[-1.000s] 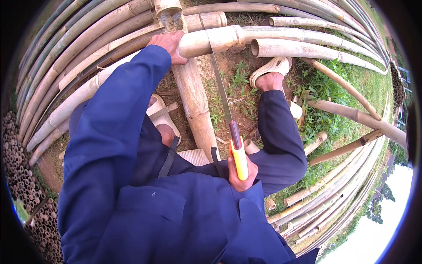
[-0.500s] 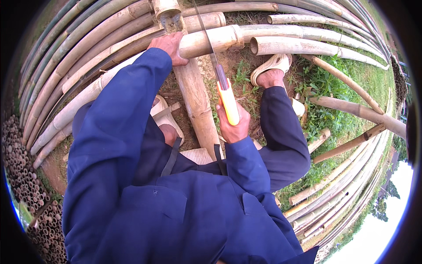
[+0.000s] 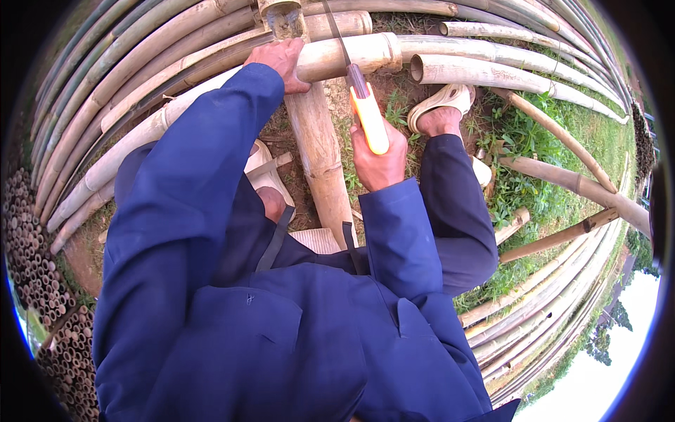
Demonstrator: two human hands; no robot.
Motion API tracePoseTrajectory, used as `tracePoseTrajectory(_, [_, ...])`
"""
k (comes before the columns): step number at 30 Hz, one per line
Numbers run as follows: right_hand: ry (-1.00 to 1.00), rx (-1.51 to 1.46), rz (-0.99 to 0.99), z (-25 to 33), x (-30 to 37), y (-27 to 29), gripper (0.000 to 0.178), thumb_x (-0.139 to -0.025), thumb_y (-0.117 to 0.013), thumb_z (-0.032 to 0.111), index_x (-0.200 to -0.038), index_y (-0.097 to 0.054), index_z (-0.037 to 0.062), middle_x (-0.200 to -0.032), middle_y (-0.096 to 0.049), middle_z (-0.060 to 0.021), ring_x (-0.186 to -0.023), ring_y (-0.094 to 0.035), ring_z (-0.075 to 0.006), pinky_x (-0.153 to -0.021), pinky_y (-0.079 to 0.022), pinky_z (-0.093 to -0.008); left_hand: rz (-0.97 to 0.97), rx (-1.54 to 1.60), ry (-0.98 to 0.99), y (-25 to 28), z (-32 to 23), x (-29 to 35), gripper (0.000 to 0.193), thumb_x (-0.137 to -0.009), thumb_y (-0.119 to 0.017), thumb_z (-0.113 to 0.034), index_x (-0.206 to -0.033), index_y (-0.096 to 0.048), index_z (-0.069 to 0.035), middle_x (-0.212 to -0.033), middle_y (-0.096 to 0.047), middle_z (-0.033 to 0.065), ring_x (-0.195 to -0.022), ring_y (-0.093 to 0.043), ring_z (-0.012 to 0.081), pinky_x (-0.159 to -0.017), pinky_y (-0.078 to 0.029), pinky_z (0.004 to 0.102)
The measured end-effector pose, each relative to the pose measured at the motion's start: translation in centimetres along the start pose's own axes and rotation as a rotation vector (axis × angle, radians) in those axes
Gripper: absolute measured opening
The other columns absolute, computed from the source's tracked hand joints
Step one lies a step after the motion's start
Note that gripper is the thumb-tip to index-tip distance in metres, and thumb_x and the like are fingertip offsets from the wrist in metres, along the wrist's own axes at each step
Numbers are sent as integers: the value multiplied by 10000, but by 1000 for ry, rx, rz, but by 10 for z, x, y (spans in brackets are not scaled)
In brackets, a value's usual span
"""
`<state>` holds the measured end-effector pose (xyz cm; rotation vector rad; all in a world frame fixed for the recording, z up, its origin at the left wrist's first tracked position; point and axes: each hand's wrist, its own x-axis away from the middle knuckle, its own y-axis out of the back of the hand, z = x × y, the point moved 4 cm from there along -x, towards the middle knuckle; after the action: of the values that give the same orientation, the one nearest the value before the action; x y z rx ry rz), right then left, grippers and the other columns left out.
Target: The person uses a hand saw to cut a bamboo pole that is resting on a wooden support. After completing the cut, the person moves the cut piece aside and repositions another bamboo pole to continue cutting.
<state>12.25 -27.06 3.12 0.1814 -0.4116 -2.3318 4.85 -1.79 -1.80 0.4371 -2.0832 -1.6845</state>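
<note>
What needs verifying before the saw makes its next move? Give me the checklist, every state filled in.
1. Left grip holding the bamboo pole: ok, wrapped around it to the left of the blade, apart from it.
2. Right grip on the saw handle: ok, closed around it.
3. Blade placed on the pole: ok, it lies across it.
4. Teeth seated in a cut: cannot tell, too small to make out.
5. Right sandal clear of the blade: ok, off to its right.
6. Skin covered: not ok, both grips are bare.
</note>
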Motion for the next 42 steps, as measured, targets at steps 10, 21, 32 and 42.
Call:
tracePoseTrajectory(10, [-6, 202, -10, 26, 148, 80, 210, -882, -727, -40, -1092, -730, -29, -748, -698, -133, -646, -721, -236, -648, -554, -323, 21, -21, 18, 3, 7, -1, 788, -711, -845, -539, -1277, -575, -62, -1232, -706, 191, -1117, -710, 386, -969, -579, 483])
tracePoseTrajectory(21, [64, 175, -9, -5, 91, 53, 80, -886, -748, -7, -947, -697, -16, -736, -663, -147, -612, -670, -200, -594, -508, -356, 31, -34, 60, -3, 13, -2, 802, -710, -847, -554, -1289, -571, -73, -1211, -720, 188, -1102, -716, 399, -946, -590, 496])
tracePoseTrajectory(32, [-366, -59, -54, -8, 165, 106, 290, -949, -707, -21, -1234, -692, -70, -871, -710, -65, -717, -635, -107, -651, -509, -262, 37, 51, -11, -3, 20, -13, 815, -680, -857, -536, -1296, -593, -73, -1189, -738, 221, -1075, -722, 413, -960, -567, 502])
tracePoseTrajectory(42, [-587, -319, -135, 51, 188, 135, 254, -960, -713, 12, -1194, -689, -82, -770, -654, -44, -640, -569, -83, -583, -465, -258, 98, 29, 76, 7, 9, -10, 887, -672, -850, -515, -1400, -558, -100, -1310, -699, 172, -1181, -688, 376, -1015, -551, 491])
